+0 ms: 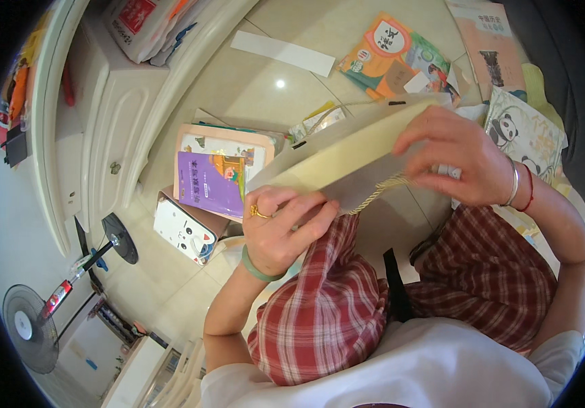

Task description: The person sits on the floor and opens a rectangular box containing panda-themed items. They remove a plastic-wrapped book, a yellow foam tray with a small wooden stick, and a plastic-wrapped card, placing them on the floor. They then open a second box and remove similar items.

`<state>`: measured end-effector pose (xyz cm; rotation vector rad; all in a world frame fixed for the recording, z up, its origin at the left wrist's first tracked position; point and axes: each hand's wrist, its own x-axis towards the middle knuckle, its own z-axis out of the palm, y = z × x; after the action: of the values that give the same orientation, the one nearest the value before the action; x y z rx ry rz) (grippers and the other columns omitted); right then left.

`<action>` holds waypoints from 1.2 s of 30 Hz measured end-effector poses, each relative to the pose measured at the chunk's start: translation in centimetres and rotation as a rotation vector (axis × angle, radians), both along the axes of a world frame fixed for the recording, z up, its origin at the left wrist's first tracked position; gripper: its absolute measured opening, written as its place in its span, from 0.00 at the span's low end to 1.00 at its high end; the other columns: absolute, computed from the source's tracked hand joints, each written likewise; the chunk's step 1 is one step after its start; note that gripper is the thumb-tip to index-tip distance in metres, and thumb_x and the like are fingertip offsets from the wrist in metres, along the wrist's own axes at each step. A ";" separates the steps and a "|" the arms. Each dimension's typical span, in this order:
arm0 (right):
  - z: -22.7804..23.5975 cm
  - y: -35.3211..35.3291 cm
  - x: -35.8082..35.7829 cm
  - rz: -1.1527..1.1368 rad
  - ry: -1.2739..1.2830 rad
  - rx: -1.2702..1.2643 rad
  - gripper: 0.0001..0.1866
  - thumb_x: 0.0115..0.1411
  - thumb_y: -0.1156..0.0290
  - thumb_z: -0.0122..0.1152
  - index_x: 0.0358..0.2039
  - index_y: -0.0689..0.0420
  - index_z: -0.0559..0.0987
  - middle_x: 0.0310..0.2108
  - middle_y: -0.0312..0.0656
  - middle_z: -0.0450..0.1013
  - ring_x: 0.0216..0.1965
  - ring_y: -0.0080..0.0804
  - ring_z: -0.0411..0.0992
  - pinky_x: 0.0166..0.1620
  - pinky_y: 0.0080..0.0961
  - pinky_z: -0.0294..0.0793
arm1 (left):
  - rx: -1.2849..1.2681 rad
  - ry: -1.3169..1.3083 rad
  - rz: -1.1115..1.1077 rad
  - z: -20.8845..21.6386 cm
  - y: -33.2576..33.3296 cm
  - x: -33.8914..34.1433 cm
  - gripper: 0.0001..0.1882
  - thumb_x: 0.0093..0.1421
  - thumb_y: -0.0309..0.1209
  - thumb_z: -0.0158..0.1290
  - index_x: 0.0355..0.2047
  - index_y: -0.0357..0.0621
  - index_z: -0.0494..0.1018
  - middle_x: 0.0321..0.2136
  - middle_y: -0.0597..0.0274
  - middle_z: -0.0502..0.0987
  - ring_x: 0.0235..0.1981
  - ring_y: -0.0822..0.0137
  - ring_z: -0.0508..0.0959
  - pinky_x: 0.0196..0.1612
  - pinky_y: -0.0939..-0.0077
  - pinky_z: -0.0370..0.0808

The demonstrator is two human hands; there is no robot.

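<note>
A paper gift bag [347, 155] with a pale yellow strip along its mouth is held up in front of me, above my lap. My left hand [280, 228], with a ring and a green bangle, grips the near left edge of its mouth. At the opposite end, my right hand [450, 155] has its fingers curled over the bag's right edge. A twisted gold cord handle [374, 194] hangs along the near side, between the hands. The inside of the bag is mostly hidden from this angle.
Left of the bag lie stacked books with a purple workbook [201, 178] and a white cartoon-faced case [182, 230]. Beyond it are a white strip [282, 53] and an orange textbook [384, 58]. A panda-printed bag [510, 129] sits right; a white cabinet [132, 102] and fan [28, 328] stand left.
</note>
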<state>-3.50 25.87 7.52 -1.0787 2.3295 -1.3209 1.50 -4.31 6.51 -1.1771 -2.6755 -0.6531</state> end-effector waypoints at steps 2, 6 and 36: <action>0.2 0.3 0.5 0.086 -0.093 -0.016 0.06 0.52 0.73 0.64 0.28 0.58 0.76 0.37 0.40 0.73 0.37 0.40 0.72 0.40 0.31 0.71 | -0.010 0.003 -0.003 0.1 0.0 -0.3 0.16 0.38 0.31 0.57 0.31 0.60 0.78 0.34 0.77 0.77 0.35 0.72 0.71 0.40 0.73 0.66; -0.8 0.2 2.0 -0.113 -0.415 0.000 0.09 0.51 0.75 0.66 0.33 0.58 0.76 0.41 0.40 0.73 0.35 0.40 0.70 0.43 0.34 0.70 | -0.021 0.007 -0.045 0.0 0.2 -0.3 0.17 0.36 0.32 0.57 0.31 0.61 0.78 0.34 0.77 0.77 0.34 0.72 0.71 0.40 0.73 0.66; -2.9 6.8 -1.3 -0.549 -0.779 -0.111 0.22 0.57 0.56 0.62 0.42 0.64 0.77 0.35 0.35 0.74 0.35 0.16 0.70 0.39 0.16 0.69 | 0.493 -0.983 0.511 -8.6 -6.4 -0.6 0.37 0.54 0.31 0.62 0.62 0.40 0.59 0.52 0.57 0.71 0.51 0.67 0.71 0.55 0.72 0.67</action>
<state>-4.83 32.63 4.59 0.1230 1.9809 -1.6629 0.88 -10.70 -2.04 0.0338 -2.9485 -1.9971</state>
